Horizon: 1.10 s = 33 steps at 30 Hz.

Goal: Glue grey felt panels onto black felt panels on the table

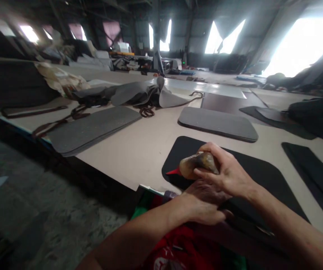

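Note:
A worn, yellowish squeeze bottle (189,167) with a red pointed nozzle is gripped in my right hand (225,170). Its tip points left, at the left end of a black panel with rounded corners (251,165) on the table. Below the bottle, my left hand (203,206) lies across the panel's near edge, under my right hand. Its fingers are partly hidden, and something brownish shows between the two hands, too unclear to name.
Stacked grey rounded panels lie at the left (94,129) and beyond the black panel (217,123). Further back are a heap of grey sheets (139,93) and brown cords (147,111). Dark strips (313,172) lie right. The table's edge (108,173) runs along the near left.

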Motion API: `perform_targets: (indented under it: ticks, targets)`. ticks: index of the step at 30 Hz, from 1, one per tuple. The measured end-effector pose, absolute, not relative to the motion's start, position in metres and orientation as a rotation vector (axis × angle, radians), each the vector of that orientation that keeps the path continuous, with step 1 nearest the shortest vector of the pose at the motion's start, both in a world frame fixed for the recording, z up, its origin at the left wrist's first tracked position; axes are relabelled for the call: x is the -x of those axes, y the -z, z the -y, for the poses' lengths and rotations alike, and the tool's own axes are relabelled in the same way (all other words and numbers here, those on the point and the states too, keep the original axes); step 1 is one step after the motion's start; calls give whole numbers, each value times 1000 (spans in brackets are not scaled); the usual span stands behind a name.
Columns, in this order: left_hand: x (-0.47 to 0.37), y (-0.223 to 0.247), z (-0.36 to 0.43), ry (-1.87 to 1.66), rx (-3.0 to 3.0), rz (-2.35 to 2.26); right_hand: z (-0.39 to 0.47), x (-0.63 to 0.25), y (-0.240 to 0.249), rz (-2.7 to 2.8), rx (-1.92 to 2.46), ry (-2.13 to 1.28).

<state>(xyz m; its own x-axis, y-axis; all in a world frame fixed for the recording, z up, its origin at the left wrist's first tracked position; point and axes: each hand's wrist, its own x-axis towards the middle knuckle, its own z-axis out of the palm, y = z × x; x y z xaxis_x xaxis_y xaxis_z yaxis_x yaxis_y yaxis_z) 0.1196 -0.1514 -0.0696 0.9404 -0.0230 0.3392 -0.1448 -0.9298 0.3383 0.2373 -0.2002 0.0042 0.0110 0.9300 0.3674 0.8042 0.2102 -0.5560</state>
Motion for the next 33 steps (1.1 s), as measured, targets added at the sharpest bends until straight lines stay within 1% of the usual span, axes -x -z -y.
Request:
perform_targets:
  ticks: [6, 15, 19, 24, 28, 33]
  targets:
    - [-119, 72, 151, -466, -2729, 109, 194, -234, -8, 1859, 1582, -197]
    - [-117, 66, 152, -363, -2694, 82, 190, -236, -10, 1928, 1576, -183]
    - [-116, 71, 152, -397, -2694, 35, 187, -239, -9, 1949, 1587, -183]
    - [-117, 74, 153, -314, -2687, 17, 184, -238, -12, 1997, 1575, -180]
    - [-117, 74, 153, -317, -2659, 2, 181, -237, -16, 2032, 1577, -174]
    - [-119, 79, 153, -285, -2601, 0, 172, -239, -19, 2036, 1609, -81]
